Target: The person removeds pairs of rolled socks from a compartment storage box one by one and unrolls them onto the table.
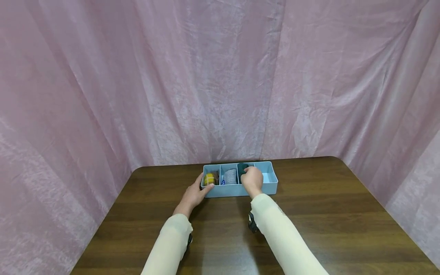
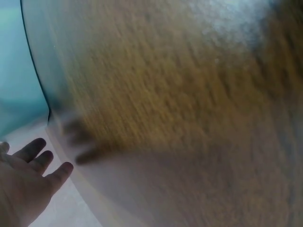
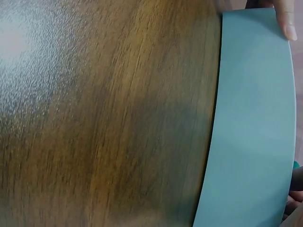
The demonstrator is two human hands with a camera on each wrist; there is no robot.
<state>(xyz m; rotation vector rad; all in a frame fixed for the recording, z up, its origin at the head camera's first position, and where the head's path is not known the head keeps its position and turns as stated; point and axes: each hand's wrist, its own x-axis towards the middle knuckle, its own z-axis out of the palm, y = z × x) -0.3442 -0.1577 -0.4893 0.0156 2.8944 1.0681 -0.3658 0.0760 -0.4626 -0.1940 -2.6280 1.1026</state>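
A light blue box (image 1: pixel 225 191) with compartments in a row stands near the table's far edge. My left hand (image 1: pixel 194 194) touches its left end, the thumb by the front rim; in the left wrist view the fingers look straight and spread. With curled fingers, my right hand (image 1: pixel 253 179) holds a dark green bundle (image 1: pixel 242 168) in the third compartment; the hand hides part of it. A yellow roll with pale lines (image 1: pixel 209 178) and a brown item (image 1: pixel 216 175) share the leftmost compartment. Beside them, the second compartment holds a grey ribbed bundle (image 1: pixel 230 176).
The box's rightmost compartment (image 1: pixel 269 173) shows its pale floor. Under the box lies a brown wooden table (image 1: pixel 220 233) with rounded far corners. A pink curtain (image 1: pixel 213 84) hangs right behind the table's far edge.
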